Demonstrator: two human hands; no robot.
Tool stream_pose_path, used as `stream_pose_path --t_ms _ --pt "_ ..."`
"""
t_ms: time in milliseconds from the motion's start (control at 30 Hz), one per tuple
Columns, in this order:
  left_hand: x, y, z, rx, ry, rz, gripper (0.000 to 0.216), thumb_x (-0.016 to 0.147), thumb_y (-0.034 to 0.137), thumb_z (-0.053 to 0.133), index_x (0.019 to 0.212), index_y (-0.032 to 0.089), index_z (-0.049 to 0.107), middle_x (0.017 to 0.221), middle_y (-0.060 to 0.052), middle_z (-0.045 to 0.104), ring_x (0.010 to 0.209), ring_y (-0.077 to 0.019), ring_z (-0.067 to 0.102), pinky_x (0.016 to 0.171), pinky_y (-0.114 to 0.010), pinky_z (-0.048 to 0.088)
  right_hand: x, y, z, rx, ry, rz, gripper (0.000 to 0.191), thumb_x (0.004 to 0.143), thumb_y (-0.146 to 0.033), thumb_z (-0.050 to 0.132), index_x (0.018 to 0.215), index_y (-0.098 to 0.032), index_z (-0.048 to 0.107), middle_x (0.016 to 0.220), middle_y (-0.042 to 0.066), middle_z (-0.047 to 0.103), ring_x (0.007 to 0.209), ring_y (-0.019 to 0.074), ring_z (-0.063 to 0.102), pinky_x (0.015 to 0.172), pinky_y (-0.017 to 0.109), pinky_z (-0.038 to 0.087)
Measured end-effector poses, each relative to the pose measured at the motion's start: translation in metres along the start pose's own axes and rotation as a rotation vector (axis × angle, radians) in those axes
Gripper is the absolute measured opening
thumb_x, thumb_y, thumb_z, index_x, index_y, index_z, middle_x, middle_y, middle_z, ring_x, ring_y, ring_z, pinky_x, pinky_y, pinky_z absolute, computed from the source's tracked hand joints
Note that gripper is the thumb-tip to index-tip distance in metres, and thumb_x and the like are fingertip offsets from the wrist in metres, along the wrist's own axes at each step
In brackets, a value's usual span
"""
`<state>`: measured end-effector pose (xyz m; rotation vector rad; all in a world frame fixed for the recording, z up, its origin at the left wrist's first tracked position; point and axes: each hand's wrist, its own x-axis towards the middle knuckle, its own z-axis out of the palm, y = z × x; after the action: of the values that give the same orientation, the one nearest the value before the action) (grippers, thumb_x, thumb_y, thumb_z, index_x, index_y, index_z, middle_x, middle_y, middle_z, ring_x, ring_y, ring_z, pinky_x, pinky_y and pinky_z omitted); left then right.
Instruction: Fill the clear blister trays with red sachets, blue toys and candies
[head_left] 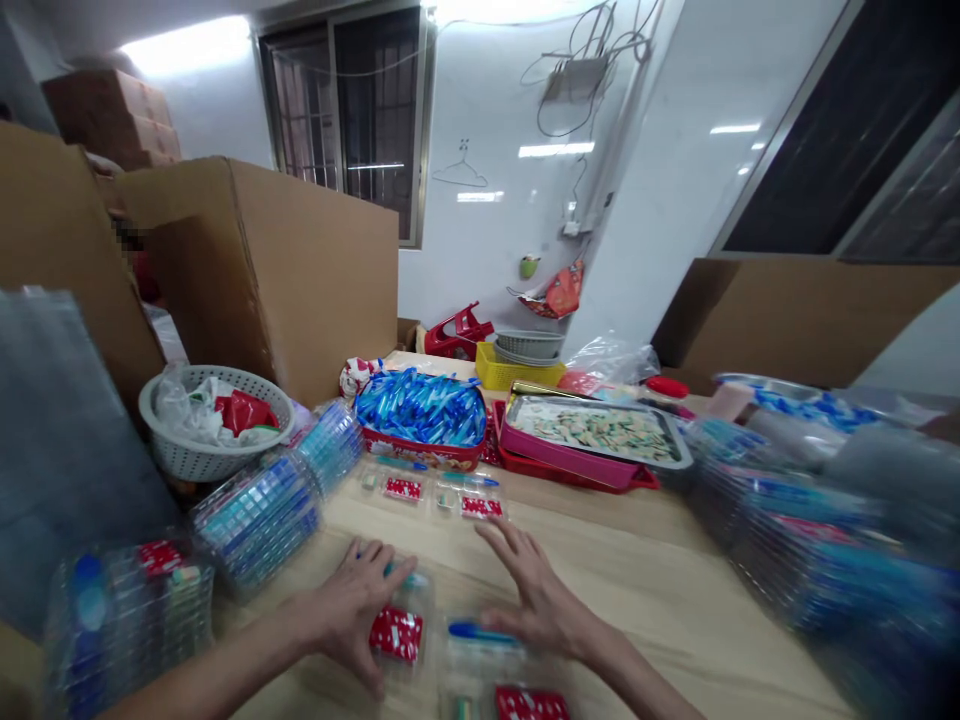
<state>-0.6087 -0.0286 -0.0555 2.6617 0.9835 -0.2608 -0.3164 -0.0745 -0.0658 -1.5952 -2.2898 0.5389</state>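
My left hand (356,610), fingers spread, lies over a clear plastic tray (426,610). That tray holds a red packet with white dots (397,634) and a slim blue item partly hidden by my fingers. My right hand (536,590) is open, with fingers apart, above the edge of a second clear tray (450,665). In it are a slim blue plastic stick (480,632), another red dotted packet (531,703) and a small pale-green block (465,708). Farther up the table, two similar filled trays (403,488) (471,500) lie side by side.
A red-rimmed tub of blue sticks (420,455) stands at the back, beside a metal tray of small pale pieces (679,445). Stacked filled trays flank both sides, left (259,520) and right (817,540). A grey basket (187,460) holds plastic bags.
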Motion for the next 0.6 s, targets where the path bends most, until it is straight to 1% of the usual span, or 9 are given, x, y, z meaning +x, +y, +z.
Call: stream_pose_path --t_ms 67,100,200,267,300,367,467,533,600 --pt "0.005 -0.003 -0.004 -0.023 0.026 0.036 0.137 0.028 0.075 0.073 0.144 0.024 0.024 0.133 -0.019 0.044 0.122 -0.0446 0.041 0.106 -0.066 0.02 0.033 0.014 -0.009 -0.031 0.038 0.065 0.104 0.063 -0.072 0.062 0.146 -0.02 0.026 0.153 0.019 0.019 0.141 0.0372 0.013 0.111 0.057 0.016" --pt "0.007 -0.006 -0.006 -0.04 0.017 0.055 0.136 0.029 0.075 0.073 0.145 0.025 0.022 0.135 -0.019 0.043 0.123 -0.0449 0.041 0.106 -0.066 0.019 0.049 0.022 -0.012 -0.049 0.039 0.097 0.108 0.06 -0.069 0.066 0.146 -0.019 0.025 0.153 0.021 0.018 0.141 0.0373 0.012 0.111 0.058 0.015" --pt "0.023 -0.017 -0.019 -0.091 -0.012 0.058 0.129 0.041 0.076 0.069 0.147 0.026 0.015 0.149 -0.018 0.03 0.134 -0.0446 0.027 0.109 -0.066 0.013 0.092 0.046 -0.016 -0.108 -0.01 0.164 0.118 0.051 -0.059 0.076 0.147 -0.015 0.021 0.153 0.025 0.015 0.142 0.0376 0.009 0.11 0.06 0.011" --pt "0.043 -0.032 -0.03 -0.081 0.065 -0.013 0.116 0.052 0.073 0.067 0.146 0.025 0.018 0.152 -0.017 0.026 0.139 -0.0405 0.021 0.111 -0.064 0.011 0.113 0.059 -0.015 -0.133 -0.062 0.19 0.125 0.045 -0.055 0.079 0.147 -0.012 0.02 0.152 0.027 0.014 0.142 0.0381 0.007 0.11 0.059 0.008" --pt "0.056 -0.041 -0.036 -0.055 0.131 -0.062 0.108 0.055 0.07 0.067 0.144 0.025 0.024 0.151 -0.016 0.028 0.14 -0.0386 0.02 0.111 -0.063 0.011 0.12 0.065 -0.014 -0.132 -0.089 0.2 0.128 0.043 -0.054 0.08 0.147 -0.012 0.018 0.152 0.027 0.014 0.142 0.0385 0.007 0.11 0.059 0.007" --pt "0.084 -0.06 -0.044 0.009 0.213 -0.152 0.102 0.057 0.064 0.071 0.141 0.023 0.029 0.15 -0.017 0.029 0.14 -0.0364 0.02 0.112 -0.06 0.012 0.129 0.073 -0.011 -0.115 -0.13 0.204 0.132 0.041 -0.054 0.08 0.148 -0.014 0.014 0.152 0.026 0.015 0.141 0.0393 0.007 0.11 0.059 0.005" --pt "0.119 -0.083 -0.048 0.043 0.139 -0.219 0.114 0.051 0.064 0.074 0.143 0.018 0.025 0.152 -0.023 0.021 0.142 -0.0377 0.014 0.111 -0.062 0.012 0.129 0.078 -0.007 -0.097 -0.145 0.184 0.131 0.041 -0.054 0.08 0.148 -0.016 0.015 0.146 0.023 0.027 0.138 0.0396 0.018 0.11 0.056 0.007" --pt "0.131 -0.09 -0.048 0.063 0.107 -0.233 0.123 0.046 0.067 0.074 0.144 0.016 0.02 0.152 -0.025 0.019 0.141 -0.0399 0.014 0.109 -0.065 0.012 0.121 0.078 -0.005 -0.101 -0.129 0.158 0.127 0.042 -0.052 0.08 0.147 -0.017 0.018 0.139 0.02 0.037 0.132 0.0373 0.03 0.11 0.052 0.012" --pt "0.134 -0.091 -0.048 0.101 0.108 -0.244 0.128 0.041 0.069 0.074 0.145 0.017 0.02 0.151 -0.025 0.021 0.139 -0.0429 0.016 0.106 -0.067 0.015 0.109 0.077 -0.003 -0.114 -0.113 0.14 0.125 0.042 -0.048 0.081 0.146 -0.017 0.02 0.137 0.019 0.038 0.129 0.0362 0.034 0.108 0.05 0.019"
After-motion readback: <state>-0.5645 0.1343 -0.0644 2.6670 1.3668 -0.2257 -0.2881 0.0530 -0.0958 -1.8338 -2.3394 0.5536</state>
